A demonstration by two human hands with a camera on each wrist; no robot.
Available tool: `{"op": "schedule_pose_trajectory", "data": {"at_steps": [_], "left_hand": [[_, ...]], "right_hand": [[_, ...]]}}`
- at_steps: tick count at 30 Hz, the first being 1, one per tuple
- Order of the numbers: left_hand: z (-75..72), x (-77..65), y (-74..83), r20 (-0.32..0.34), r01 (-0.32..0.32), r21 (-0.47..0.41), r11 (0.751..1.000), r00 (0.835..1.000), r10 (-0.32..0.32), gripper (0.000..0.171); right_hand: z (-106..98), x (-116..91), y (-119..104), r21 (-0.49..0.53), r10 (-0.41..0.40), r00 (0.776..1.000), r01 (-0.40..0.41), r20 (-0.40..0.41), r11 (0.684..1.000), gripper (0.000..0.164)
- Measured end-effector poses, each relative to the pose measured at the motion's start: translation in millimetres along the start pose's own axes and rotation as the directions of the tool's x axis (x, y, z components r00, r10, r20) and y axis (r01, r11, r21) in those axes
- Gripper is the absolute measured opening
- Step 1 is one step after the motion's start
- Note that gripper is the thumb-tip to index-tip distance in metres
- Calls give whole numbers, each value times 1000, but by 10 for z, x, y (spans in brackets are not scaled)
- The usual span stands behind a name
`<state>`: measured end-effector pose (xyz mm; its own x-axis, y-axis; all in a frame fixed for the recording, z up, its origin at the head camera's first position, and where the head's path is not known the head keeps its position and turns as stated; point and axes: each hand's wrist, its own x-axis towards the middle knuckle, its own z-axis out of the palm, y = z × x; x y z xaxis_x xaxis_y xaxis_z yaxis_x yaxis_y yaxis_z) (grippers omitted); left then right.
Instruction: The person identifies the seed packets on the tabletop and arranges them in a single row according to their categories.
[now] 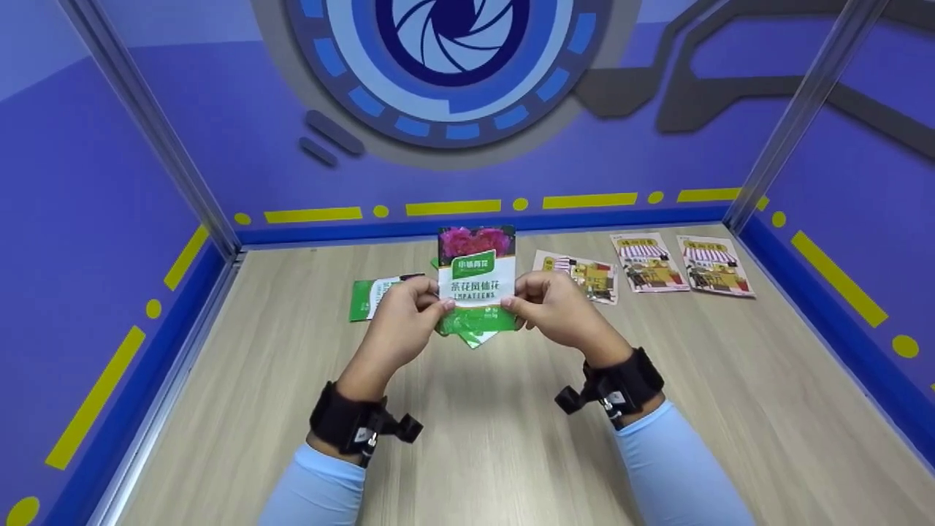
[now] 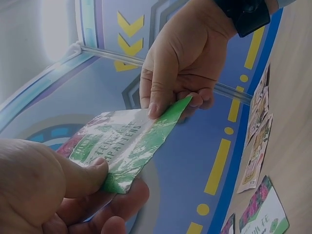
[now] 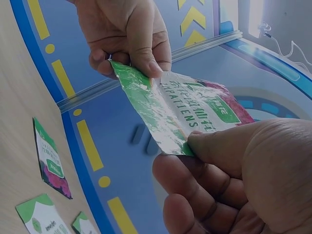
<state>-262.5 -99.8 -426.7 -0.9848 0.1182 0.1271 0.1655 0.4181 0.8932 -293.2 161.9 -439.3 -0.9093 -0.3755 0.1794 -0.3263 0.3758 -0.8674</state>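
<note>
The packet (image 1: 476, 285) stretches between left grip (image 1: 400, 318) and right grip (image 1: 562, 310).

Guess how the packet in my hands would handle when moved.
The packet is probably light: the left hand and right hand pinch only its edges. It looks thin and creased, so it may flex easily. Its glossy sheen suggests it could slip.

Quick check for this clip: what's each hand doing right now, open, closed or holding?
Left hand: closed, pinching the left edge of the Impatiens packet.
Right hand: closed, pinching the same packet's right edge.
</note>
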Motion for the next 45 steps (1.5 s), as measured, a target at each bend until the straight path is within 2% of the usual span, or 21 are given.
{"op": "schedule_pose_trajectory", "data": {"at_steps": [10,16,26,31,34,36,38,40,45], "left_hand": [[-19,28,-50,5,-13,-4,1000,1000,13,10],[-25,23,-41,-6,-8,-2,1000,1000,8,11],[-30,17,-12,-3,-2,-7,1000,1000,2,11],[-68,39,-27,-19,4,-8,1000,1000,-4,11],[-137,84,-77,-57,20,-11,1000,998,-21,13],[-209,128,-140,-90,42,-5,999,995,-42,16],[-301,175,-222,-123,81,15,997,989,-78,19],[-408,223,-325,-157,128,50,991,980,-119,22],[-700,326,-684,-217,222,155,963,958,-186,31]], "right_hand": [[33,18,22,2,-15,1000,16,-12,1000,13],[42,20,5,4,6,1000,-5,-13,1000,12],[33,29,18,16,-13,1000,13,-13,1000,15],[8,29,51,17,-20,1000,20,19,1000,19],[-6,46,126,-26,1,999,0,40,1000,19],[-6,66,212,-100,29,998,-24,47,995,19],[8,90,321,-204,71,996,-60,49,977,17],[31,110,446,-315,122,991,-97,61,944,21],[61,108,745,-564,220,973,-143,71,813,52]]}}
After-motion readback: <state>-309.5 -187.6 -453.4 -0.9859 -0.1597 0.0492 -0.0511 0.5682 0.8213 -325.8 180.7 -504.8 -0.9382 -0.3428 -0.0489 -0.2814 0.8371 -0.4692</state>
